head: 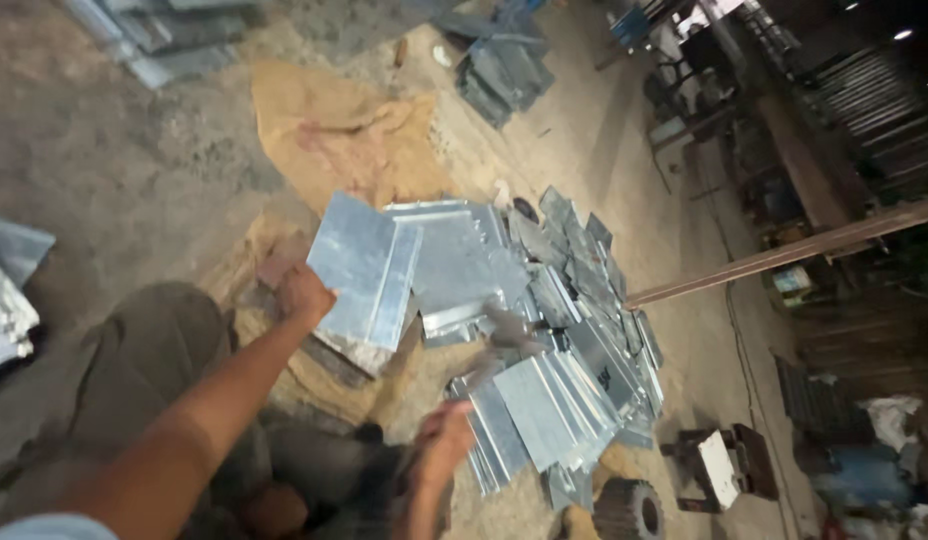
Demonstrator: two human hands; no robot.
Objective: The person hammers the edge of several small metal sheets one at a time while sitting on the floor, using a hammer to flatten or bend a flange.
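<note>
My left hand [302, 293] grips the near edge of a shiny folded galvanised metal sheet [366, 268], holding it tilted above a small stack of similar sheets. My right hand [444, 442] is lower, near my knees, blurred, beside a fanned pile of folded metal sheets [544, 400]; whether it holds anything cannot be told. More overlapping sheets [464, 262] lie just beyond the held one.
A tan burlap sack [334, 130] lies on the dirt floor beyond. Other sheet stacks rest at the far top [504, 75] and left edge [6, 290]. A long rusty bar [784, 255] crosses on the right; a gear wheel [629, 508] and small stool [719, 465] sit near.
</note>
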